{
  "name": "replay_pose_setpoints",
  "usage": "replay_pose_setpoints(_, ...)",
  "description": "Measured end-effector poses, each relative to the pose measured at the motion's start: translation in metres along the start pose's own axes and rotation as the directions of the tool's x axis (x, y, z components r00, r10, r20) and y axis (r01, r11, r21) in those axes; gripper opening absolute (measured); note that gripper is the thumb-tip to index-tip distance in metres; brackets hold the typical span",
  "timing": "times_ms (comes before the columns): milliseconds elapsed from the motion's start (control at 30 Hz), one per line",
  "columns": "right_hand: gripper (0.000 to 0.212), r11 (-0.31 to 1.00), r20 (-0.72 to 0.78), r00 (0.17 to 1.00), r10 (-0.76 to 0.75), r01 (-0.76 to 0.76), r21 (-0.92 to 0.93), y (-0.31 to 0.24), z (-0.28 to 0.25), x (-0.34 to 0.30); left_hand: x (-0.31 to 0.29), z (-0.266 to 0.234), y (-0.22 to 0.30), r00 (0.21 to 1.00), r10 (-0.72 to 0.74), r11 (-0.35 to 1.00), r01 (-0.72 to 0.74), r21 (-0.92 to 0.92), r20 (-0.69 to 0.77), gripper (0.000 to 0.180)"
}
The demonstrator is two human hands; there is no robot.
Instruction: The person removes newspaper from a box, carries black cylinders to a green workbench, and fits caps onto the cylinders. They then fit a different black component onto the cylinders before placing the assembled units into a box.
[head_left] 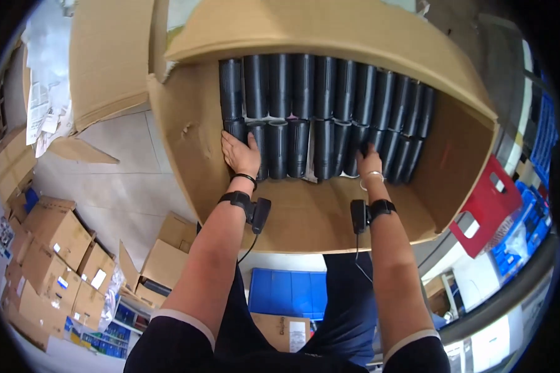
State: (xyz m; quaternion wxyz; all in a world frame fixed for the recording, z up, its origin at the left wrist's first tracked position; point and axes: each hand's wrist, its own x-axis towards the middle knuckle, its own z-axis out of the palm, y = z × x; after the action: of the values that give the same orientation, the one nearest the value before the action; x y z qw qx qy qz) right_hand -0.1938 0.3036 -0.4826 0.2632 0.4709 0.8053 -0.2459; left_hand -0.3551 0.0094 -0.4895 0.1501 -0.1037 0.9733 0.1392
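Two rows of ribbed black plastic cylinders (pixel 303 87) lie side by side in an open brown cardboard box (pixel 190 161), one row at its far side and the other nearer the person. The left hand (pixel 241 155) rests over the leftmost cylinder of the near row, its thumb apart from the fingers and pointing toward the far row; the cylinder's far end shows beyond the hand, and the next one lies just right of the thumb. The right hand (pixel 369 164) reaches into the near row right of its middle, its fingertips at the cylinders there; whether it is clamped on one cannot be told. Several near-row cylinders lie between the hands, and a few more lie right of the right hand.
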Motion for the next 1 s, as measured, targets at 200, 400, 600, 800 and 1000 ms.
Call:
replay_pose_setpoints(200,0.069,0.982,-0.191,0.969,0.157,-0.173,-0.069,-0.032,0.035,0.002,0.005,0.001,-0.015,0.983,0.001,0.996,-0.019,0.092,0.185,0.069)
replay_pose_setpoints(400,0.06,0.997,-0.363,0.929,-0.077,0.066,-0.042,-0.001,0.041,-0.017,-0.024,-0.029,-0.005,0.903,0.201,0.826,0.052,-0.561,0.381,0.054)
replay_pose_setpoints(600,0.069,0.841,-0.048,0.98,-0.192,0.189,0.507,-0.004,0.002,-0.028,-0.03,-0.014,-0.008,0.83,0.164,0.899,0.097,-0.427,0.533,0.072)
replay_pose_setpoints(800,0.111,0.423,0.403,0.89,-0.213,-0.287,0.859,-0.002,0.009,0.012,-0.023,-0.001,0.002,0.762,0.056,0.617,0.482,-0.622,0.646,0.112)
replay_pose_setpoints(1000,0.12,0.536,0.624,0.696,-0.354,-0.396,0.746,-0.021,-0.022,0.002,-0.031,-0.017,0.019,0.594,0.293,0.608,0.489,-0.625,0.749,0.099)
